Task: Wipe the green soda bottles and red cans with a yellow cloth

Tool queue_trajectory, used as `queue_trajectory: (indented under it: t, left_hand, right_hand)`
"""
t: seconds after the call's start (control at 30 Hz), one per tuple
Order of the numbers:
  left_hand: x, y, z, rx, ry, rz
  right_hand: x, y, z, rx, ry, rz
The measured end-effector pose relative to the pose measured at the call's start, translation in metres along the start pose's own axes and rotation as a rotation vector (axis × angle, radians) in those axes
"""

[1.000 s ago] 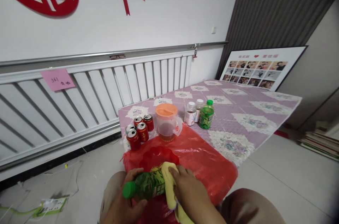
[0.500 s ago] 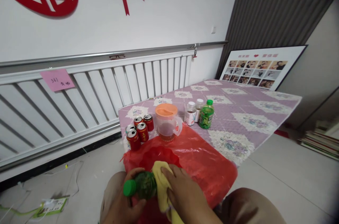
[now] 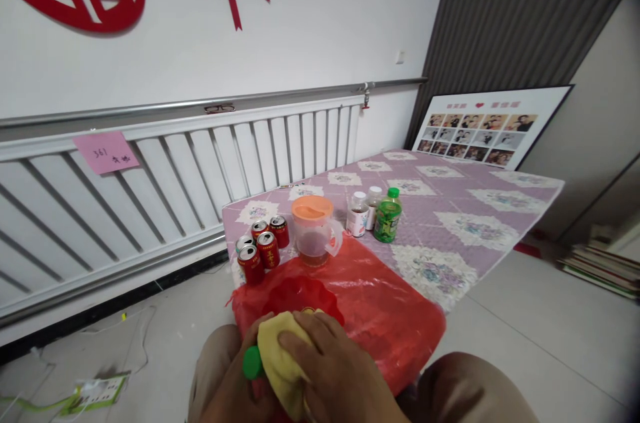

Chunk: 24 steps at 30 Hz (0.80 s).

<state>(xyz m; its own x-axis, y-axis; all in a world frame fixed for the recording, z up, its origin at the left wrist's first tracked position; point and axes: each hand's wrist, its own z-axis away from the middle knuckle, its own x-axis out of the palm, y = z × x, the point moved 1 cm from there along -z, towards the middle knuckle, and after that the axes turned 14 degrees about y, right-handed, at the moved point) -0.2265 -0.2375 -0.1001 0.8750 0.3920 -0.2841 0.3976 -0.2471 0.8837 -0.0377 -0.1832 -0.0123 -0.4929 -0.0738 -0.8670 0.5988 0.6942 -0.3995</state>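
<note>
My left hand (image 3: 237, 380) grips a green-capped bottle (image 3: 253, 362), my right hand (image 3: 333, 363) grips a yellow cloth (image 3: 280, 358), and the pitcher (image 3: 313, 236) holds brown liquid (image 3: 314, 261).

You get soft, fairly dim indoor light from a source outside the view. Left of the plastic pitcher (image 3: 310, 246), gray shading falls between the bars of the radiator (image 3: 175, 173). Nearer you than the pitcher, pale glare streaks the red plastic sheet (image 3: 377, 303); your right hand (image 3: 330, 360) looks slightly blurred. Far right of the pitcher, wide-angle distortion stretches the worktop (image 3: 473, 200) and the slatted panel (image 3: 500, 16) darkens.
</note>
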Motion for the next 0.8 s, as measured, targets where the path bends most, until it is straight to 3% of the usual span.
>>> queue_trajectory:
  t: [0.1, 0.3, 0.5, 0.63, 0.8]
  left_hand:
    - [0.0, 0.002, 0.0, -0.011, -0.027, -0.004]
    - [-0.006, -0.007, 0.001, -0.1, 0.024, 0.109]
    - [-0.009, -0.01, -0.001, -0.175, 0.054, 0.169]
    - [-0.011, -0.012, -0.004, -0.24, 0.038, 0.21]
    - [-0.014, -0.014, -0.011, -0.319, 0.028, 0.271]
  right_hand:
    - [0.004, 0.004, -0.006, 0.026, 0.019, 0.003]
    - [0.02, 0.044, -0.01, 0.229, -0.038, 0.09]
    - [0.026, 0.058, -0.001, 0.256, -0.03, 0.121]
    - [0.021, 0.067, 0.003, 0.24, -0.035, 0.024]
    - [0.007, 0.096, 0.005, 0.197, -0.025, -0.291]
